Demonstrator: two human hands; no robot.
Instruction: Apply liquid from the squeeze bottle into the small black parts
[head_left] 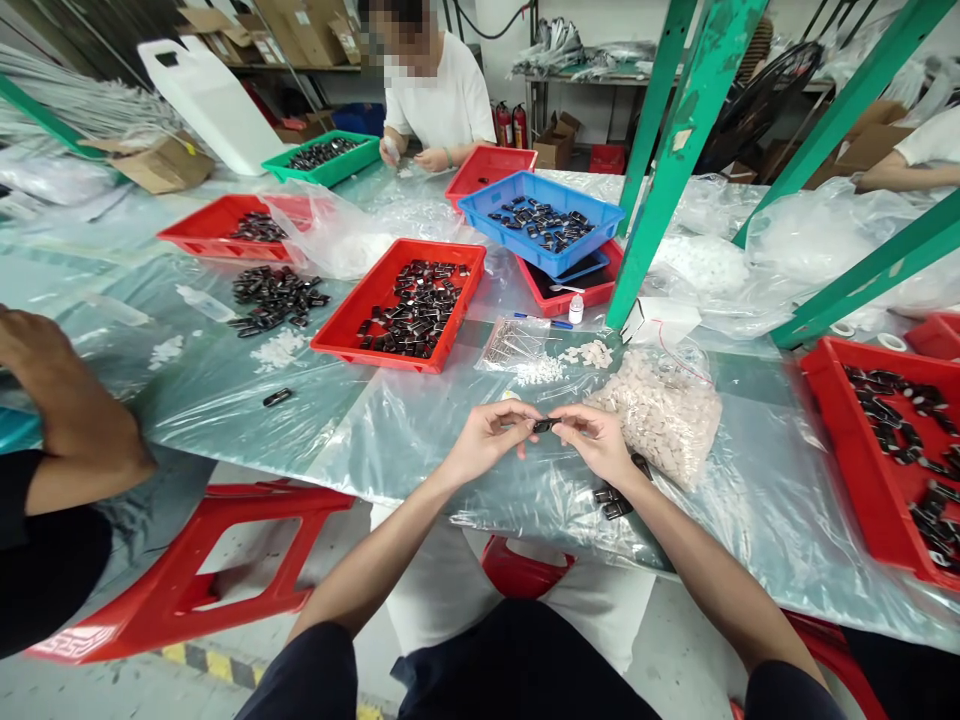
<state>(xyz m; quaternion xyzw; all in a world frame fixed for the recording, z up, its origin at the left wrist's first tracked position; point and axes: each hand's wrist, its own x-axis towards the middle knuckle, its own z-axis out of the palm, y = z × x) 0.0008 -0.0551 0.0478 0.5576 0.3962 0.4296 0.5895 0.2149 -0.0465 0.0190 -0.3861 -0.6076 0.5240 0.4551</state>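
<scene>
Between my two hands, above the near edge of the table, is a small glossy black plastic part (pixel 545 425). My left hand (pixel 496 436) pinches one end of it, while my right hand (pixel 592 437) grips the other end with thumb and fingers. A few similar black parts (pixel 616 503) lie by my right forearm, partly hidden by it. Just beyond my right hand sits a clear bag of small beige pieces (pixel 664 415). Small white pieces (pixel 541 371) are heaped on the plastic sheet past my fingers, beside a bag of thin metal pins (pixel 517 342).
Red trays of black parts stand ahead (pixel 452 345) and at right (pixel 847 480). A blue tray (pixel 480 215) rests on a red one. Green posts (pixel 675 150) rise from the table. A co-worker (pixel 442 95) sits opposite; another person's arm (pixel 82 430) is at left.
</scene>
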